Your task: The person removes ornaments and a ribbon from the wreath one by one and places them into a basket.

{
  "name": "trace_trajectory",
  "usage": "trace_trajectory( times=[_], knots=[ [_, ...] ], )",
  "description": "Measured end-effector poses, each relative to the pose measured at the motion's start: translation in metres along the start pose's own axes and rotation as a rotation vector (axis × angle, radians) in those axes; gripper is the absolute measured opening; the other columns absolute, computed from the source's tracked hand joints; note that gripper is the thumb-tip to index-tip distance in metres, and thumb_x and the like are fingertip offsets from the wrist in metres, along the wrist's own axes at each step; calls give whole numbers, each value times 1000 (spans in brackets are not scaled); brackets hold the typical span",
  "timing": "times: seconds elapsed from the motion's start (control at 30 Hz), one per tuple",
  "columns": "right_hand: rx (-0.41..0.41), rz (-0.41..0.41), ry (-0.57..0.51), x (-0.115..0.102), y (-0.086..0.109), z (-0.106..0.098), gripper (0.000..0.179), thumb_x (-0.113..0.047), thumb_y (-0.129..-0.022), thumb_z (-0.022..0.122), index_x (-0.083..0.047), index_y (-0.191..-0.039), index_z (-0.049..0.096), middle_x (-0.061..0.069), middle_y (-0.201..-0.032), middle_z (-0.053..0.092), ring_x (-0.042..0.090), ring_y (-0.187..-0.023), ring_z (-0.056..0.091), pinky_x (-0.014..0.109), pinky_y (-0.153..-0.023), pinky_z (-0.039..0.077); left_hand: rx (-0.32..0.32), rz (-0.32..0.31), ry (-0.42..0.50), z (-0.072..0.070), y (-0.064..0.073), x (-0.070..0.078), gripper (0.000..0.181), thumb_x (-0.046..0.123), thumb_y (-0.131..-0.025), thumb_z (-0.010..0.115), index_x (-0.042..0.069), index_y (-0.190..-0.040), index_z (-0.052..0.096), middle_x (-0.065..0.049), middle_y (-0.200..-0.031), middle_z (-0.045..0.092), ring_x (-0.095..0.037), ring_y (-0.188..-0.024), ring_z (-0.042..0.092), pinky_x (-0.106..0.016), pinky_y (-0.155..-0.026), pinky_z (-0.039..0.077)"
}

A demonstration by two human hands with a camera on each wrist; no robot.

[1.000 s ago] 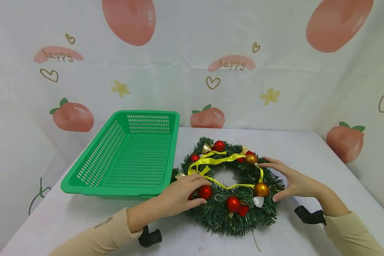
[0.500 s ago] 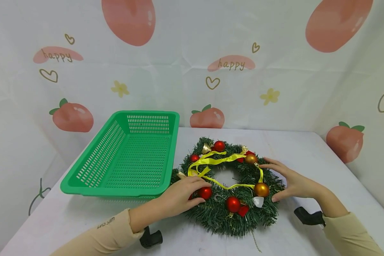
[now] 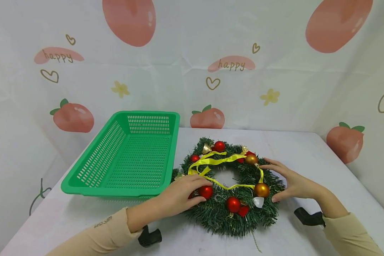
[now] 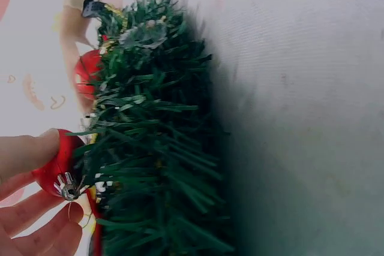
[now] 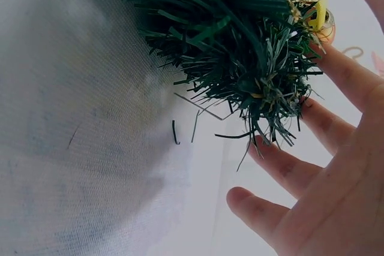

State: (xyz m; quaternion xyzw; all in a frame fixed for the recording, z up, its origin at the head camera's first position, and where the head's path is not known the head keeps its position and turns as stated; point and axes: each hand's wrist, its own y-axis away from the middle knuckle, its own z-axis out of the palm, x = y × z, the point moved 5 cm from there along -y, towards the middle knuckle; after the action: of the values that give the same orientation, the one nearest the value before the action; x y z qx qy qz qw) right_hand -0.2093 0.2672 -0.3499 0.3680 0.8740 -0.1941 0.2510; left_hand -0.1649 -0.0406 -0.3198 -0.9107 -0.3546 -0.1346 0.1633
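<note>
- On the white surface (image 3: pixel 304 156), I am seeing a leafy green wreath (image 3: pixel 224 224) lying flat, just beside a green basket (image 3: pixel 115 191).
- The left hand (image 3: pixel 179 197) is pinching a red ball (image 3: pixel 206 192) on the near left part of the wreath.
- The right hand (image 3: pixel 299 183) is gripping nothing; its fingers are spreading out and touching the prickly right edge.
- To me, pinching softly is seeming best, as hard squeezing is maybe hurting shiny balls.
- Resting the right hand lightly is likely helping the wreath sit without sliding.
- A yellow ribbon (image 3: pixel 215 161) is winding over the leaves, so moving slowly is looking wise.
- I am not seeing how the ball is joining the wreath.
</note>
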Motion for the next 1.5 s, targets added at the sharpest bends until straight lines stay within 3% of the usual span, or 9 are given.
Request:
trace_trajectory(
  times=[0.47,0.67,0.87,1.17,1.3,1.5],
  knots=[
    [6,-6,10,1,0,-1,85,-20,-66,84,-10,-138,40,2,-154,17,-26,-126,6,75,-81,33,33,21,5,-26,2,7,39,23,-85,69,13,-122,60,-1,-115,63,-14,-101,62,-23,-80,54],
    [7,-2,9,0,0,-1,84,-21,-67,83,-10,-138,40,2,-154,17,-27,-126,6,75,-82,33,73,24,17,-48,5,6,40,20,-84,70,10,-122,60,-3,-118,63,-16,-101,62,-24,-78,55],
    [6,-3,8,1,0,-1,84,-22,-67,83,-10,-139,40,6,-154,18,-27,-126,7,75,-82,34,160,39,19,-74,6,2,42,16,-82,71,9,-122,60,-2,-114,63,-15,-101,62,-27,-81,54],
    [4,12,9,4,1,0,84,-22,-67,83,-10,-138,41,13,-153,19,-27,-124,6,75,-82,33,237,-42,22,-100,8,-21,43,12,-79,74,8,-120,61,-4,-112,64,-16,-96,62,-30,-80,55],
    [4,16,10,4,1,0,84,-23,-67,83,-11,-138,41,11,-153,19,-27,-124,6,75,-83,33,258,-48,19,-108,8,-32,43,9,-78,75,5,-118,61,-6,-111,65,-17,-92,64,-29,-79,56],
    [2,18,6,4,1,0,84,-24,-68,83,-11,-138,40,12,-153,18,-27,-124,6,75,-83,33,223,-43,48,-118,6,-54,42,6,-77,75,6,-117,62,-7,-107,66,-18,-90,65,-34,-80,56]
  ],
)
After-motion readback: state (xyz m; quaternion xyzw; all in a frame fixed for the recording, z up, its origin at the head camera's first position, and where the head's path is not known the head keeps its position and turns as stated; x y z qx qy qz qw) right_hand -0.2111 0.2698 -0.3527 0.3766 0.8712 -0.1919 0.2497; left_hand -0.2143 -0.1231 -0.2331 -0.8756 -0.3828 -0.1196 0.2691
